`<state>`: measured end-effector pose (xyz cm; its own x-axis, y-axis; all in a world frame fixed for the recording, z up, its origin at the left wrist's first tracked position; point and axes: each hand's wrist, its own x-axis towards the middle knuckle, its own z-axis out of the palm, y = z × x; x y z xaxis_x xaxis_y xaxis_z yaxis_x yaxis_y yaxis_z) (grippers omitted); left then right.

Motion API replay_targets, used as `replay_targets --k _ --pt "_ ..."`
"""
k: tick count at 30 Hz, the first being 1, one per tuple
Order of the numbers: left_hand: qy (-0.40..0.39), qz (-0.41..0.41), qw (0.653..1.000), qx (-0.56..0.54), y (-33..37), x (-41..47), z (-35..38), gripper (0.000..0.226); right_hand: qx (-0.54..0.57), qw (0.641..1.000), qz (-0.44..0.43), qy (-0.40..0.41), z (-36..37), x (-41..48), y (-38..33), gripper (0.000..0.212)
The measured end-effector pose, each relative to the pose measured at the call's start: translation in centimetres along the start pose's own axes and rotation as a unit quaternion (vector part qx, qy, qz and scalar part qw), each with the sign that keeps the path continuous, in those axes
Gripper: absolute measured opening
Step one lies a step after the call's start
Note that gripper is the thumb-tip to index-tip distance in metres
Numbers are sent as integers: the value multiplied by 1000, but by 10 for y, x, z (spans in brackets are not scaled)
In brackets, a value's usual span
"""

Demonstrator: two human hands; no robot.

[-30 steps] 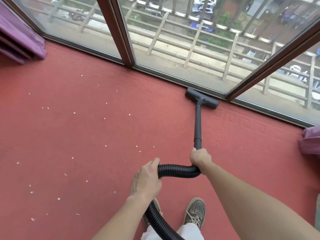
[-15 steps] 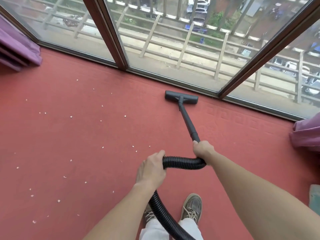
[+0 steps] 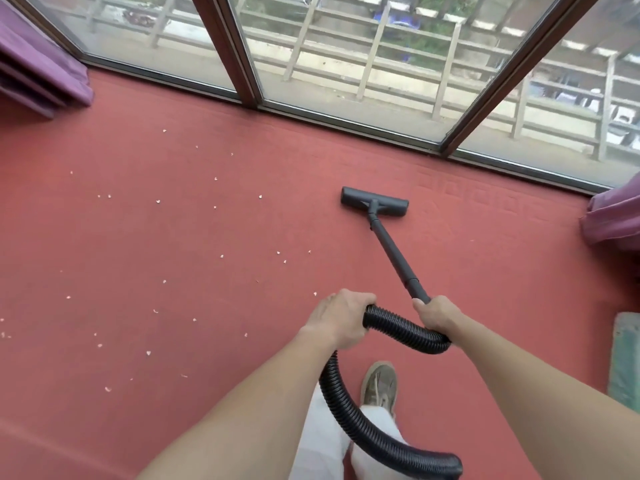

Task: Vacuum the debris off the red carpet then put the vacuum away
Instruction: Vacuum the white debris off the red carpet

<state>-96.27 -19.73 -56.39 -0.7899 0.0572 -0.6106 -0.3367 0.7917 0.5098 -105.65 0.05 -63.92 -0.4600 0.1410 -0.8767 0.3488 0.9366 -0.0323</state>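
While the wand (image 3: pixel 393 252) is gripped at its near end by the right hand (image 3: pixel 434 315), fingers wrapped fully round it, the ribbed hose (image 3: pixel 405 329) is held in the curled left hand (image 3: pixel 341 318) just beside. The wand's long axis is run from the grip forward and slightly left to the floor head (image 3: pixel 374 201), laid flat on the red carpet (image 3: pixel 485 271) near the window frame (image 3: pixel 346 119). Debris (image 3: pixel 278 252) is scattered left of that axis, on the left hand's side; a leftward sweep is judged to be needed next.
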Motion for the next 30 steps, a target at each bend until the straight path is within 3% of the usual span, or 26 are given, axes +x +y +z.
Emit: replay_targets --k 5,11,15,20,24,30 --pt "36 -36 999 0 -23 -40 15 16 8 1000 -18 -6 33 -22 -8 47" --pt "58 -65 996 -35 -30 -104 52 16 -91 994 -57 -18 69 -59 2 48" --pt "96 -96 989 -63 -48 -149 78 16 -92 993 -73 -25 105 -79 7 47" --pt "169 -133 971 -105 -87 -188 89 15 -58 989 -137 -8 144 -91 -35 42" --pt "217 -149 955 -134 -114 -221 100 16 -68 988 -142 12 177 -97 -71 44" --pt "151 -157 961 -170 -131 -274 134 19 -136 981 -135 -24 219 -158 -22 41"
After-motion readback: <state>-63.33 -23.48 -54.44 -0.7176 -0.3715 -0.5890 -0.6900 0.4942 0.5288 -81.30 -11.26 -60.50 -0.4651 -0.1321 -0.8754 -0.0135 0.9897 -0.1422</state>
